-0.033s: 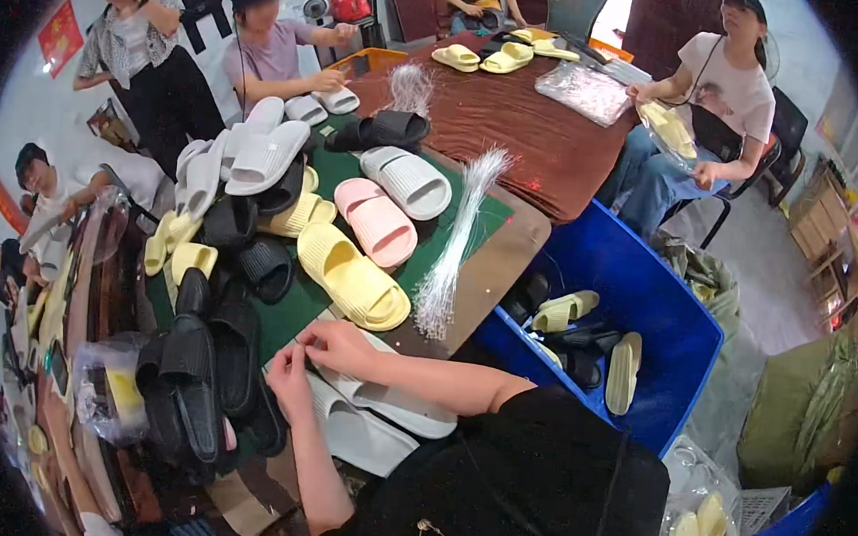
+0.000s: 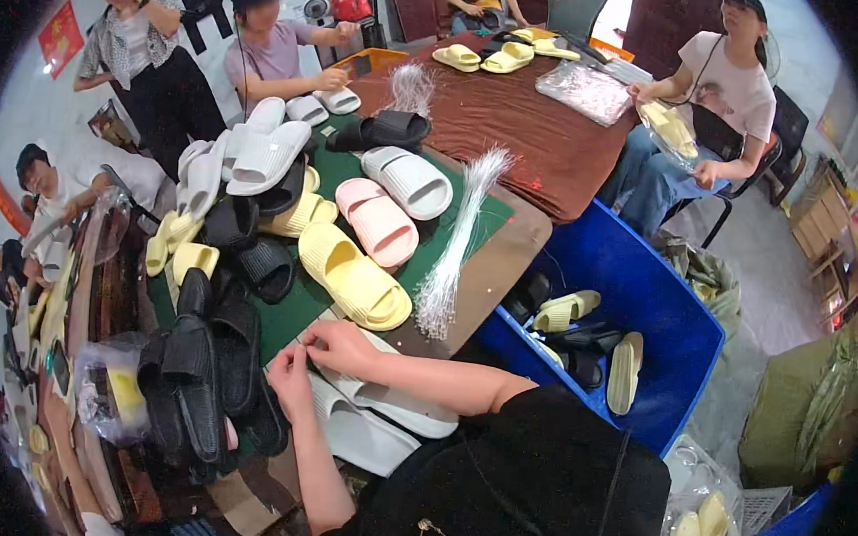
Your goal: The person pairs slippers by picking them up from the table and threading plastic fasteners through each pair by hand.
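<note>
A pair of pale grey slippers (image 2: pixel 364 443) lies at the table's near edge, in front of my body. Over their toe ends my left hand (image 2: pixel 291 385) and my right hand (image 2: pixel 340 349) meet, fingertips pinched together. Whatever sits between the fingers is too small to make out. Just beyond my right hand rests a yellow slipper (image 2: pixel 355 278), with a pink slipper (image 2: pixel 376 223) behind it. A bundle of thin white strings (image 2: pixel 460 245) lies to the right of these. Black slippers (image 2: pixel 196 386) are piled to the left of my left hand.
A blue bin (image 2: pixel 677 381) holding yellow and black slippers stands at the right. More slippers (image 2: pixel 269 155) heap up on the green mat (image 2: pixel 332 169). Across the brown-covered table (image 2: pixel 498 110), a person (image 2: pixel 729 100) holds a bagged yellow slipper; other people sit or stand around.
</note>
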`<state>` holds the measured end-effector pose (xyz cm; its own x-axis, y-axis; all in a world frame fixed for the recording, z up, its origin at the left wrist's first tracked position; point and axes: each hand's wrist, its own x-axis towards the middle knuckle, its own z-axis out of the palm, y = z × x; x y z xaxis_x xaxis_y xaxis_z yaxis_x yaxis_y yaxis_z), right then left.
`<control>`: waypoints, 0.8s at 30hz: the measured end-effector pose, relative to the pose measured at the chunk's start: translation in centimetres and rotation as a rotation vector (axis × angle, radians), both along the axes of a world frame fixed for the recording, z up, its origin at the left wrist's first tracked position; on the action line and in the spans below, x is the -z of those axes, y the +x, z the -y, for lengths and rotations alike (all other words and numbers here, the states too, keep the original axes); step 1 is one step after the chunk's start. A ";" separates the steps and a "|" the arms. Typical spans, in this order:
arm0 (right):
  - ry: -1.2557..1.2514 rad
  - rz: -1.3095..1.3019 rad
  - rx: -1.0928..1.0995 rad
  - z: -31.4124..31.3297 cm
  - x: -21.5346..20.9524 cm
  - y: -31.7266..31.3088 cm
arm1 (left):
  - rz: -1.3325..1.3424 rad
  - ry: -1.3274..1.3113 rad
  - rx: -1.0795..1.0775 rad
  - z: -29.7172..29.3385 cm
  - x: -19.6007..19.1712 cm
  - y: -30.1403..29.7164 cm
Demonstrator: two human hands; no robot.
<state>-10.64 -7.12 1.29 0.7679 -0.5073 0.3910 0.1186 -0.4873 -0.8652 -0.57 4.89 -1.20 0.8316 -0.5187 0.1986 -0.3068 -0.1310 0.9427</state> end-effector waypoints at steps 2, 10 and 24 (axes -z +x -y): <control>-0.031 -0.014 0.014 0.2 0.2 0.1 | 0.021 0.000 -0.011 0.2 -0.2 -0.3; -0.039 -0.059 0.010 0.1 0.0 0.2 | 0.159 0.043 -0.028 0.6 -1.3 -1.6; -0.070 -0.040 0.032 -0.4 -0.2 -0.1 | 0.199 0.093 -0.039 0.3 -0.8 -1.7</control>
